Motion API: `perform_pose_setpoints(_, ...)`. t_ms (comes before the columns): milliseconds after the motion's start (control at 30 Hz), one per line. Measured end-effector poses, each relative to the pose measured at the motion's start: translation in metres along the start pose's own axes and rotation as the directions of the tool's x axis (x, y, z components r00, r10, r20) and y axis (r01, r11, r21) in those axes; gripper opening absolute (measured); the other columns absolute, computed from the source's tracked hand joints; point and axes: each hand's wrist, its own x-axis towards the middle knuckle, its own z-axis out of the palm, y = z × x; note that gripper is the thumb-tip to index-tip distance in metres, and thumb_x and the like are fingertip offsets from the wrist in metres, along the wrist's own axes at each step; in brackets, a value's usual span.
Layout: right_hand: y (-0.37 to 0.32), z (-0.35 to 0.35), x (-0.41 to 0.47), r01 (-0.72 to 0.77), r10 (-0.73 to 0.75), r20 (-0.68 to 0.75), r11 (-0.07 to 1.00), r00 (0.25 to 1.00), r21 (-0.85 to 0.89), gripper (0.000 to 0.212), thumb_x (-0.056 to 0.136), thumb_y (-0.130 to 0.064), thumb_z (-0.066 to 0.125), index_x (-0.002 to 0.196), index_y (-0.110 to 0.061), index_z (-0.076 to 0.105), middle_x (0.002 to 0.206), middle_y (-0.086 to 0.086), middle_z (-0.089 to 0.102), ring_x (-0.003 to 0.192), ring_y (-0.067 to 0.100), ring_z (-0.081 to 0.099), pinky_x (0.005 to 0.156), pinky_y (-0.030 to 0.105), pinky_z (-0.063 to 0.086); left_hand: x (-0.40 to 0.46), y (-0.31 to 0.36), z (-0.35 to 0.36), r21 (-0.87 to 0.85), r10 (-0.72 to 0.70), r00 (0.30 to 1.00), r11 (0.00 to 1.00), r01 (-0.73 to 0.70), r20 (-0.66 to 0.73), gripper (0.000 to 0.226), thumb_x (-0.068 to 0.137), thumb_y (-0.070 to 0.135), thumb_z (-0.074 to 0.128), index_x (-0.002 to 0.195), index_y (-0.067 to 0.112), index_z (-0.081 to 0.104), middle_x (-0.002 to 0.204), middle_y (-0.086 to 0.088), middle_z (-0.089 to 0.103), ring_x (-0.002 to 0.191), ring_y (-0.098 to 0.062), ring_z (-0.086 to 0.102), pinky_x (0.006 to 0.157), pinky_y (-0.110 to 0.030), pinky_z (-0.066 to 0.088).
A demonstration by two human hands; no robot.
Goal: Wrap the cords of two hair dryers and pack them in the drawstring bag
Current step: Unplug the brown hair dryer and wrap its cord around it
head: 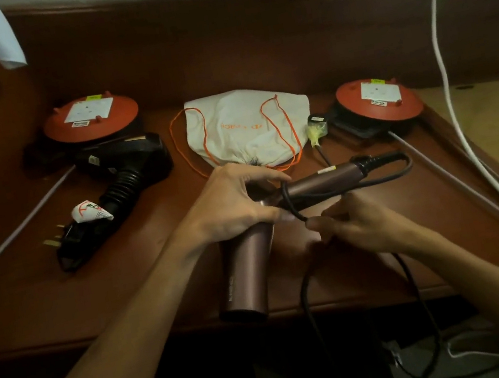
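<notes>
A rose-brown hair dryer [248, 268] lies at the desk's front edge, its handle [322, 178] pointing right. My left hand [233, 201] grips it where barrel and handle meet. My right hand [350, 224] pinches its black cord [305, 295], which loops once around the handle and hangs down past the desk edge. A black hair dryer [125, 166] lies at the left with its cord bundled and its plug [62, 240] beside it. The white drawstring bag [244, 127] with orange strings lies flat at the middle back.
Two red round cable reels [91, 118] [378, 101] sit at back left and back right of the brown desk [156, 270]. A black plug with a yellow tag [315, 128] lies by the bag. White cables [461, 120] run down the right side from a wall socket.
</notes>
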Motion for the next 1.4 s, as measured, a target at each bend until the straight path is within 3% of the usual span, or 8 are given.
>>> perform_pose_setpoints(133,-0.001,-0.019,0.021,0.021,-0.051,0.157,0.982,0.986,0.186,0.020,0.087,-0.017,0.077,0.074,-0.031,0.073,0.061,-0.019,0.068,0.053,-0.004,0.057,0.058,0.018,0.043,-0.003,0.001,0.000,0.008,0.055,0.995,0.998,-0.056,0.082,0.057,0.060,0.034,0.097,0.113,0.025,0.078,0.099,0.013,0.074,0.099,0.003,0.064,0.087,-0.007,0.041)
perform_pose_setpoints(200,0.004,-0.026,0.038,0.043,-0.051,0.239,0.998,0.970,0.041,0.022,0.080,-0.017,0.076,0.067,-0.035,0.077,0.062,-0.013,0.071,0.053,-0.003,0.055,0.057,0.021,0.043,-0.003,0.000,0.007,0.021,0.071,0.994,0.997,-0.073,0.078,0.057,0.058,0.039,0.096,0.111,0.027,0.079,0.100,0.013,0.074,0.102,0.000,0.065,0.104,-0.014,0.031)
perform_pose_setpoints(400,0.020,-0.046,0.066,0.012,0.004,0.380,0.999,0.925,-0.039,0.005,0.087,-0.004,0.073,0.091,-0.003,0.076,0.085,0.014,0.075,0.076,0.015,0.065,0.072,0.031,0.051,-0.006,-0.003,0.007,0.003,0.066,0.992,0.998,-0.067,0.105,0.055,0.058,0.039,0.096,0.110,0.030,0.079,0.100,0.018,0.070,0.106,-0.002,0.065,0.125,-0.039,0.015)
perform_pose_setpoints(667,-0.010,-0.063,0.079,0.049,0.051,0.320,0.953,0.946,-0.298,0.048,0.079,-0.046,0.079,0.074,0.000,0.068,0.071,0.024,0.061,0.057,0.020,0.049,0.054,0.033,0.041,-0.002,0.010,0.011,0.189,0.020,0.980,0.980,-0.058,0.199,0.064,0.062,0.049,0.092,0.121,0.038,0.071,0.107,0.015,0.071,0.112,-0.004,0.059,0.119,-0.032,0.018)
perform_pose_setpoints(933,-0.060,-0.080,0.053,0.113,-0.021,0.406,0.972,0.914,-0.204,0.030,0.102,-0.030,0.056,0.087,-0.007,0.070,0.063,0.011,0.051,0.055,0.021,0.045,0.052,0.032,0.041,0.002,0.016,0.020,0.407,-0.043,0.981,0.913,-0.039,0.191,0.083,0.066,0.061,0.084,0.139,0.035,0.053,0.105,0.008,0.065,0.105,-0.014,0.052,0.105,-0.031,0.028)
perform_pose_setpoints(1100,-0.079,-0.079,0.036,0.164,-0.065,0.402,0.962,0.913,-0.217,0.025,0.102,-0.025,0.054,0.088,-0.016,0.072,0.066,0.002,0.057,0.057,0.017,0.048,0.054,0.030,0.040,-0.002,0.012,0.019,0.471,-0.046,0.981,0.881,-0.050,0.189,0.058,0.080,0.062,0.073,0.129,0.033,0.061,0.102,0.008,0.056,0.105,-0.011,0.045,0.113,-0.036,0.022)
perform_pose_setpoints(1267,-0.101,-0.098,0.001,0.096,-0.039,0.492,0.991,0.870,-0.091,0.029,0.104,-0.029,0.049,0.087,-0.020,0.070,0.061,0.005,0.047,0.050,0.025,0.037,0.045,0.036,0.029,-0.007,0.001,0.014,0.394,-0.021,0.997,0.919,-0.008,0.070,0.061,0.075,0.072,0.062,0.131,0.048,0.058,0.087,0.018,0.049,0.094,-0.010,0.044,0.089,-0.034,0.027)
perform_pose_setpoints(1400,-0.090,-0.097,-0.035,0.199,-0.050,0.408,0.922,0.912,-0.332,0.021,0.101,-0.039,0.048,0.093,-0.036,0.068,0.069,0.001,0.057,0.055,0.017,0.051,0.052,0.035,0.042,-0.009,-0.003,0.010,0.334,-0.061,0.998,0.941,0.054,0.010,0.059,0.070,0.073,0.063,0.124,0.050,0.061,0.092,0.019,0.056,0.098,-0.010,0.047,0.091,-0.039,0.034)
